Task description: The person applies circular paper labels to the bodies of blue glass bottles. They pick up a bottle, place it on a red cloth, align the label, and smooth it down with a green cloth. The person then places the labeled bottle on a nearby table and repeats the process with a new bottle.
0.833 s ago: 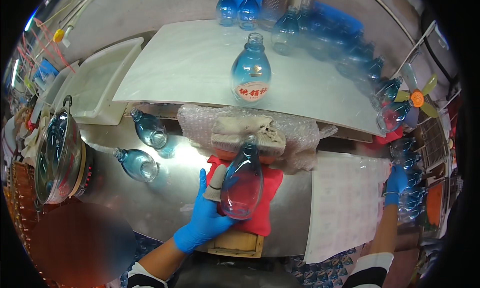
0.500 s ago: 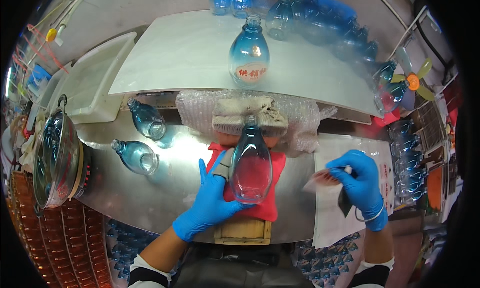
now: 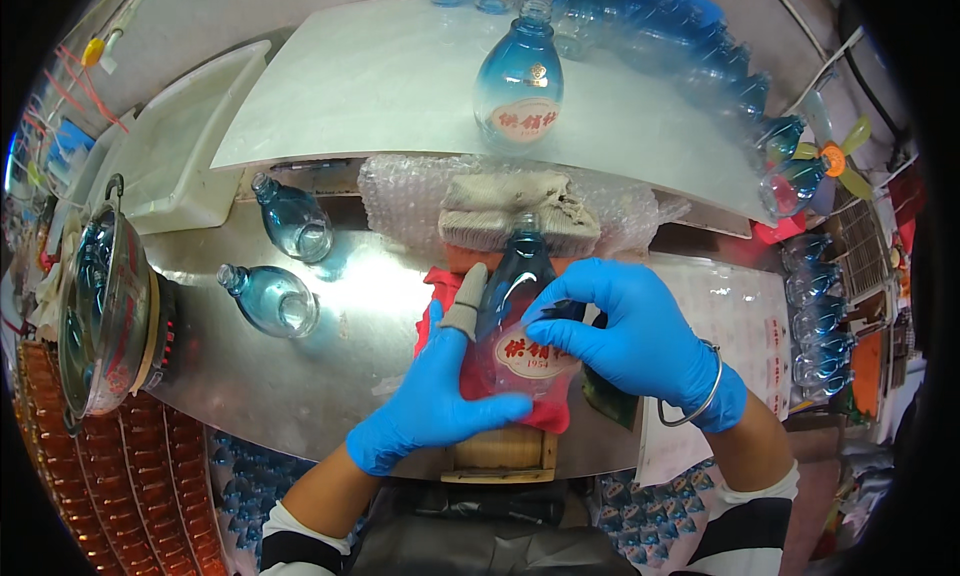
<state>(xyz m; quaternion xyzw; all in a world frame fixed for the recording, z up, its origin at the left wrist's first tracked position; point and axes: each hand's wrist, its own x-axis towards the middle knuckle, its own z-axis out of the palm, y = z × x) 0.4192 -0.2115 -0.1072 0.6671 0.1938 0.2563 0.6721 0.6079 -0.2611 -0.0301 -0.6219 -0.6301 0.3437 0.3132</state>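
Note:
A blue-tinted glass bottle (image 3: pixel 523 269) lies neck-away on a red cloth (image 3: pixel 548 416) over a wooden stand (image 3: pixel 500 454). My left hand (image 3: pixel 430 406), blue-gloved with a grey cover on a finger, holds the bottle along its left side, thumb by its base. A pale label decal with red print (image 3: pixel 532 357) lies against the bottle's upper face. My right hand (image 3: pixel 640 336), also gloved, pinches at the decal's upper edge, its fingertips partly hiding it. A dark flat piece (image 3: pixel 610 396) shows beneath the right hand; its kind is unclear.
Two blue bottles (image 3: pixel 270 301) lie on the metal table to the left, near a round glass-lidded pan (image 3: pixel 100 306). A labelled bottle (image 3: pixel 520 81) stands on the white board ahead. A brush (image 3: pixel 520 206) is beyond the stand. Decal sheets (image 3: pixel 740 326), several bottles and a small fan (image 3: pixel 833 160) are right.
My right hand has moved left from over the sheets to the bottle, bringing the decal onto its face. My left hand stays at the bottle, its thumb shifted slightly. The view has shifted a little.

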